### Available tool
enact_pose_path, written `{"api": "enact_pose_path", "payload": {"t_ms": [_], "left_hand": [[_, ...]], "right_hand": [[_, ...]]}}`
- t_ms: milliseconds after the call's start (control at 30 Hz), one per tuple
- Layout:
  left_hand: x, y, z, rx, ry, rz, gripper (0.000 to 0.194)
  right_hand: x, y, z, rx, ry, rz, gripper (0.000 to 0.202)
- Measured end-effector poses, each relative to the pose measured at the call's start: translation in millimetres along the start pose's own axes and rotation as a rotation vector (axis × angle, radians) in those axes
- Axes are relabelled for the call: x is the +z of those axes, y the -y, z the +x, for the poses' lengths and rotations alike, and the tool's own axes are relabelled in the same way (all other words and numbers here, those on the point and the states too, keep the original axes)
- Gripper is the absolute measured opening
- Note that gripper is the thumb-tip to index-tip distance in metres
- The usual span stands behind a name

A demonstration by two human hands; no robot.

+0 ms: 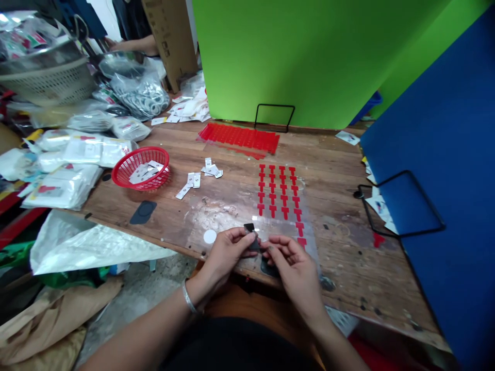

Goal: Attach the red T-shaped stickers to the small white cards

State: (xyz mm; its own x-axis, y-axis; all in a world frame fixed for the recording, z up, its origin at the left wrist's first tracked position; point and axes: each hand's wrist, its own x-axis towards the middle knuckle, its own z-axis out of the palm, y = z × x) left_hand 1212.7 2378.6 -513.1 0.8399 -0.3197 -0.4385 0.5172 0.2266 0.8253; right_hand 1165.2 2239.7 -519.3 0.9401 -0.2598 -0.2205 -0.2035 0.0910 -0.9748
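Note:
Near the table's front edge my left hand is closed on a small black piece, thumb on top. Close beside it, on the right, my right hand has its thumb and forefinger pinched together at the piece; what they hold, if anything, is too small to tell. Beyond my right hand, rows of red T-shaped pieces lie on a clear sheet. A white round disc lies left of my left hand. Small white cards lie further left, by a red basket with more cards.
Red strips lie at the back before a green panel. A blue panel with a black wire frame stands right. Plastic bags are piled left. Another person's arm shows at the back left.

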Motion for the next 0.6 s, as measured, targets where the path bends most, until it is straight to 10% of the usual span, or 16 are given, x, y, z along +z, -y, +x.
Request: {"api": "enact_pose_path", "payload": {"t_ms": [300,600], "left_hand": [[5.5,-4,2,-0.083,0.094,0.107,0.048],[32.1,17,10,-0.151,0.141,0.164,0.034]], "right_hand": [[-90,3,10,-0.124,-0.106,-0.453,0.022],[-82,6,13,-0.24,0.046,-0.901,0.012]]}}
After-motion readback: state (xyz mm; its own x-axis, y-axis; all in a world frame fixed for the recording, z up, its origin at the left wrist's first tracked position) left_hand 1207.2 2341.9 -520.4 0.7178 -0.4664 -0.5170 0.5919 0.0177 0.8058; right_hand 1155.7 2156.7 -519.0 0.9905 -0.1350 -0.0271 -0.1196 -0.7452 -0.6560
